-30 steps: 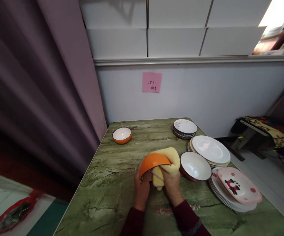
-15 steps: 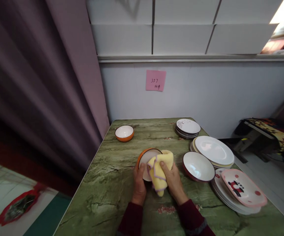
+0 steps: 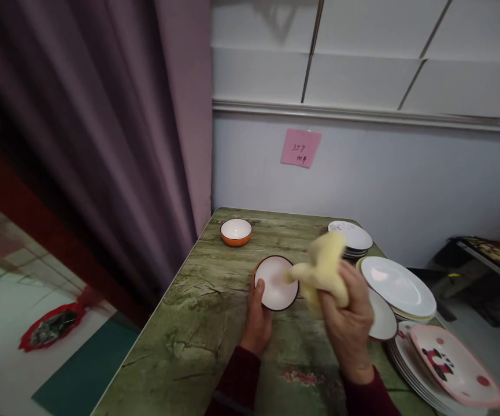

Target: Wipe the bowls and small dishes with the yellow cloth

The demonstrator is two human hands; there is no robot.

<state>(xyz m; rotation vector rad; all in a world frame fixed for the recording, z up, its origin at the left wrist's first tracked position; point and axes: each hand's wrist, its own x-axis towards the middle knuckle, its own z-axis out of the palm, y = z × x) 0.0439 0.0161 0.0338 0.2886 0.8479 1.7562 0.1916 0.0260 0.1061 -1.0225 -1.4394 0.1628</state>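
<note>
My left hand [image 3: 258,320] grips the near left rim of an orange bowl with a white inside [image 3: 276,284], thumb over the edge, the bowl tilted toward me. In my right hand [image 3: 351,320] is a bunched yellow cloth [image 3: 324,268], raised to the right of the bowl and blurred by motion. One loose end of the cloth overlaps the bowl's right rim in view; whether it touches cannot be made out. Behind my right hand a larger white bowl [image 3: 382,318] is partly hidden. A second orange bowl [image 3: 236,231] stands upright at the table's far left.
Stacked along the right of the green wood-patterned table [image 3: 189,335] are patterned plates [image 3: 354,236], white oval plates [image 3: 399,283] and more plates topped by a pink-rimmed panda dish [image 3: 455,364]. A purple curtain [image 3: 176,115] hangs at left; a pink note [image 3: 300,148] is on the wall.
My right hand has lifted the cloth out of the bowl, up and to the right. The left hand still holds the bowl. The camera view has turned left.
</note>
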